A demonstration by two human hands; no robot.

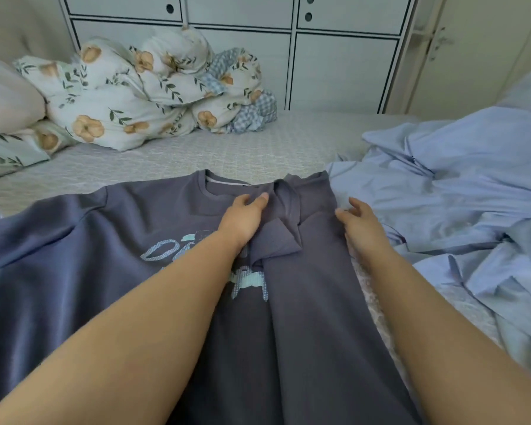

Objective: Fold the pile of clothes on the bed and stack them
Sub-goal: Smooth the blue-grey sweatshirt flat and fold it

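Sweatshirt point(74, 256): laid flat, right side folded inward.
Left hand point(242, 216): pressed on sweatshirt below collar, fingers relaxed.
Right hand point(360, 223): spread, rested at sweatshirt's folded edge.

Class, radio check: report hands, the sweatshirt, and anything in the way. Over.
Left hand pressing flat on grey sweatshirt, right hand open at its folded edge. Right side folded in, left sleeve still spread. Crumpled light blue clothes close on the right.

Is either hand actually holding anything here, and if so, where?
Nothing is gripped. The left hand rests flat on the grey-blue printed sweatshirt below its collar; the right hand hovers open beside its folded right edge.
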